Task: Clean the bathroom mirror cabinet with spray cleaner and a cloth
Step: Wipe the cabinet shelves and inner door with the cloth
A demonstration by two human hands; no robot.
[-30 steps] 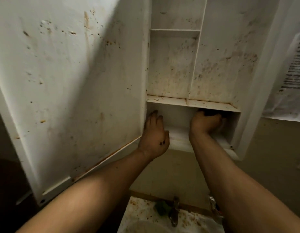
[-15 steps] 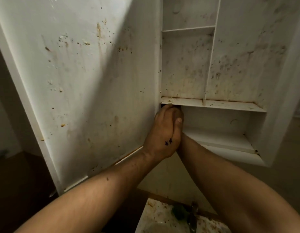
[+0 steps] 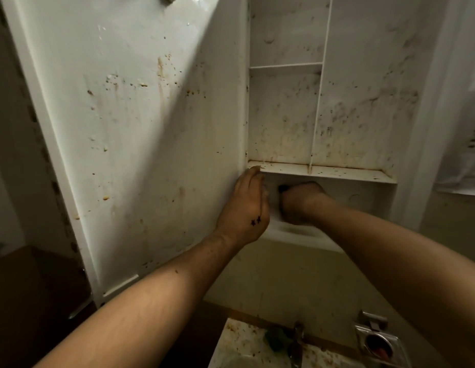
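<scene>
Your left hand (image 3: 244, 208) lies with fingers extended against the door (image 3: 140, 128) at its hinge edge, probably to steady it. Your right hand (image 3: 301, 201) is balled round a dark cloth (image 3: 282, 187), pressing it into the cabinet's (image 3: 364, 102) bottom compartment, under the shelf (image 3: 337, 173). Only a corner of the cloth shows past your knuckles.

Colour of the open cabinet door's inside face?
Cabinet door white with brown specks and streaks; head view.
</scene>
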